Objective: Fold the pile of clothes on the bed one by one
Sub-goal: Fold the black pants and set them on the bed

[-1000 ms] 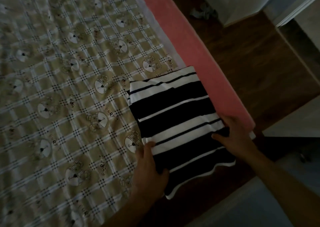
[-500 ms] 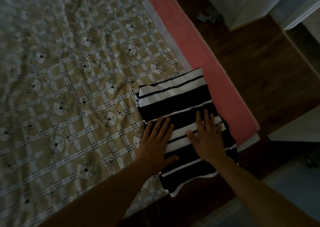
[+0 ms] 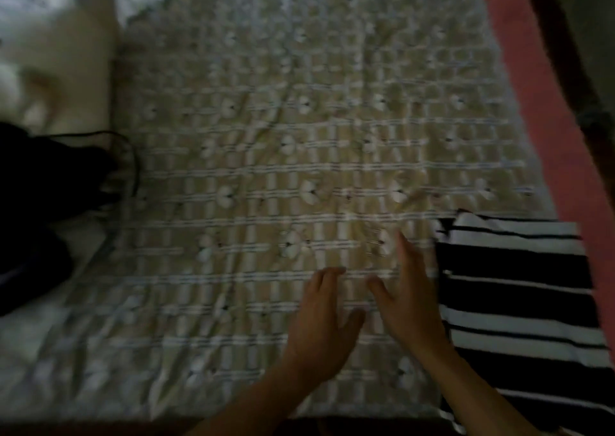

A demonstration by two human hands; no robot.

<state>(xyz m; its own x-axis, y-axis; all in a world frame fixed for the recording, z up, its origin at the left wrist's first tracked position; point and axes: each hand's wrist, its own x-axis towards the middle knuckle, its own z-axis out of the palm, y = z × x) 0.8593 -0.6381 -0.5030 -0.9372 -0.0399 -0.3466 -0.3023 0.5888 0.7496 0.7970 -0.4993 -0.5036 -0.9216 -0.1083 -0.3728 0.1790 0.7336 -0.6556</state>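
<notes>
The folded black-and-white striped garment [image 3: 519, 302] lies at the right side of the bed, next to the pink edge. Both hands are off it, held flat over the checked bedsheet [image 3: 299, 169] just left of it. My left hand [image 3: 324, 322] has its fingers straight and holds nothing. My right hand [image 3: 409, 299] is beside it, fingers extended, its outer edge close to the garment's left border. A heap of dark clothes [image 3: 40, 209] lies at the bed's left side, partly cut off by the frame. The picture is blurred by motion.
A pale, cream-coloured cloth or pillow [image 3: 56, 59] sits at the upper left. The pink mattress edge [image 3: 545, 109] runs down the right side, with dark floor beyond it. A thin dark cord [image 3: 131, 156] loops out from the dark heap.
Both hands have lifted off the striped garment and moved left over the sheet. The view has swung left, bringing the dark heap and pale cloth into sight.
</notes>
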